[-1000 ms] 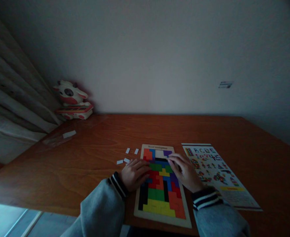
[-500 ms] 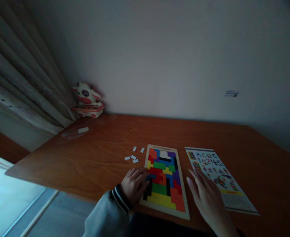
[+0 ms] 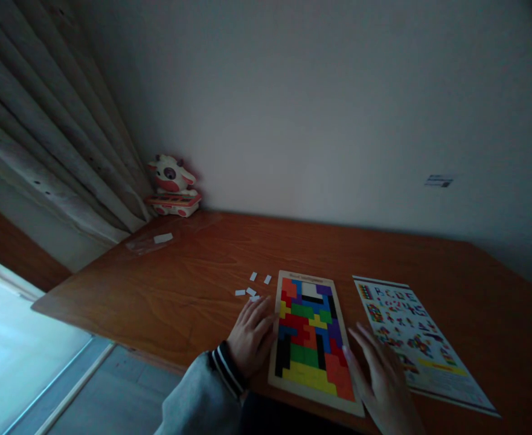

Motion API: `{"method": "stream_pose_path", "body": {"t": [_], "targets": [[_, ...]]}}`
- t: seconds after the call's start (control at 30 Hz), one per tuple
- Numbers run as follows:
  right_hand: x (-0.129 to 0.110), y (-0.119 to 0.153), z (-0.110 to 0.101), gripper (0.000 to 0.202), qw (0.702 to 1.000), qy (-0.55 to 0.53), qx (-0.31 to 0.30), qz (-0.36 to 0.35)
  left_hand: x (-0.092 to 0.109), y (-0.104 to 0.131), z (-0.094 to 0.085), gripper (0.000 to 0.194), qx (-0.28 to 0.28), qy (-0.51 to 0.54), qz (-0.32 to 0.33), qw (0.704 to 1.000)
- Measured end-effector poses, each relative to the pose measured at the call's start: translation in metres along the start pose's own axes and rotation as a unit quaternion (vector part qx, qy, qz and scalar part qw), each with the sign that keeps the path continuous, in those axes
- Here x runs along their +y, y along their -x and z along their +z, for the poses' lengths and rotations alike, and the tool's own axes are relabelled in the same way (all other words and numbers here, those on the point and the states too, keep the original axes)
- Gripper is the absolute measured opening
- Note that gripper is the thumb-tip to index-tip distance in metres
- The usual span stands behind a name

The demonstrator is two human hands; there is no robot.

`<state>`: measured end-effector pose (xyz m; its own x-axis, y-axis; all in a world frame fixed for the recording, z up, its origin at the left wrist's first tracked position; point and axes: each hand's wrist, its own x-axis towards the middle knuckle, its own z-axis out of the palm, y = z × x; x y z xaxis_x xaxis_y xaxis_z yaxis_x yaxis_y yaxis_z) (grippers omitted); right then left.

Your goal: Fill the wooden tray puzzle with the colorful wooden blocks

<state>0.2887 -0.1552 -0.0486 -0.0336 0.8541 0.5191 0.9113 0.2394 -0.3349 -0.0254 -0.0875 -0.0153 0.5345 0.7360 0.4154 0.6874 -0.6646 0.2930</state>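
A wooden block puzzle board (image 3: pixel 315 396) lies on the table, filled with colourful interlocking pieces. Close to its top is a white patch (image 3: pixel 310 290); I cannot tell whether it is a piece or bare board. My left hand (image 3: pixel 250 339) rests by the board's left edge, its fingers stretched forward and holding nothing. Several small white tiles (image 3: pixel 251 291) lie just beyond those fingertips, one partly covered by them. At the board's right edge is my right hand (image 3: pixel 381 377), fingers apart and empty, between the board and a printed pattern sheet (image 3: pixel 438 368), partly covering the sheet.
A toy cow with a keyboard (image 3: pixel 173 186) stands at the table's back left corner, beside the curtain (image 3: pixel 66 133). In front of it lies a clear plastic bag (image 3: pixel 143 244) with a white label. The wooden table (image 3: pixel 188 290) meets the wall behind.
My left hand has drawn off the board's pieces to its left edge, near the white tiles. My right hand has come closer to the board's right edge. The view has shifted slightly left.
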Motion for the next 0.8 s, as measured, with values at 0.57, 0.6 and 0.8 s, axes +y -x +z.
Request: {"method": "stream_pose_path", "body": {"t": [0.57, 0.6, 0.8], "targets": [[0.022, 0.01, 0.008, 0.058, 1.0, -0.019, -0.019, 0.008, -0.087, -0.086, 0.02, 0.055, -0.115, -0.014, 0.037, 0.993], [0.022, 0.011, 0.008, 0.057, 1.0, -0.019, -0.022, 0.008, -0.089, -0.087, 0.022, 0.051, -0.109, 0.0, 0.041, 0.993], [0.022, 0.011, 0.005, 0.05, 0.999, -0.008, -0.033, -0.014, -0.096, -0.085, 0.028, 0.034, -0.06, 0.116, 0.086, 0.988]]}}
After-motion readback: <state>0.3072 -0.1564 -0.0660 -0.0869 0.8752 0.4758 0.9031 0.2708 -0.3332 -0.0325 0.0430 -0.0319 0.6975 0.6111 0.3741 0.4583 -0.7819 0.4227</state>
